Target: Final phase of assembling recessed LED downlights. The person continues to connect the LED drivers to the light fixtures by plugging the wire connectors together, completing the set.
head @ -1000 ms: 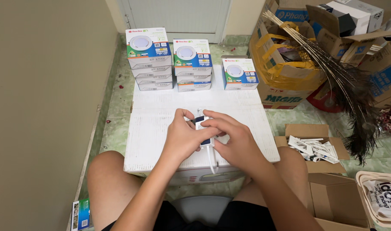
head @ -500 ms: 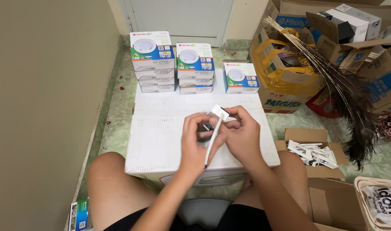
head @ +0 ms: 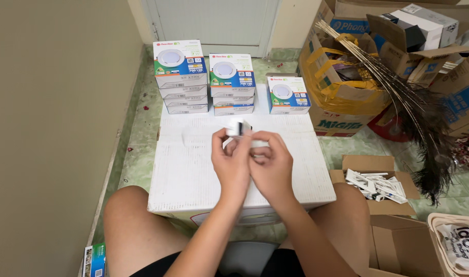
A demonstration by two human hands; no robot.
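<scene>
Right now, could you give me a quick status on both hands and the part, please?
Left hand and right hand together, both pinching small white part above white box. Nothing blocking; stacked product boxes sit behind.

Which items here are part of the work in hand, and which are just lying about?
In hand:
left hand
right hand
small white part, held by both
white box top, the work surface

Lying about:
stacked lamp boxes
open carton of white parts
feather bundle
</scene>
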